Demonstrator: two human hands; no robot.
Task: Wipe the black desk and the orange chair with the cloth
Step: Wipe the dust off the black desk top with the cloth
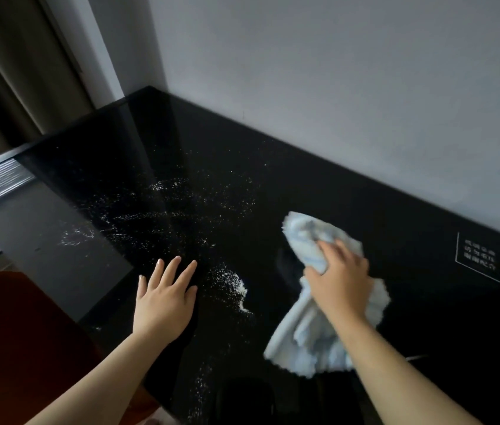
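The glossy black desk fills the middle of the head view, set against a white wall. White specks and crumbs are scattered over its left half, with a denser heap near my left hand. My right hand presses a crumpled light blue and white cloth onto the desk's right part. My left hand lies flat on the desk with fingers spread, holding nothing. The orange chair shows dark reddish at the lower left, beside the desk edge.
A white wall runs along the desk's far side. A white-outlined label with text is printed at the desk's right. A grey slatted vent and brown curtains lie to the left.
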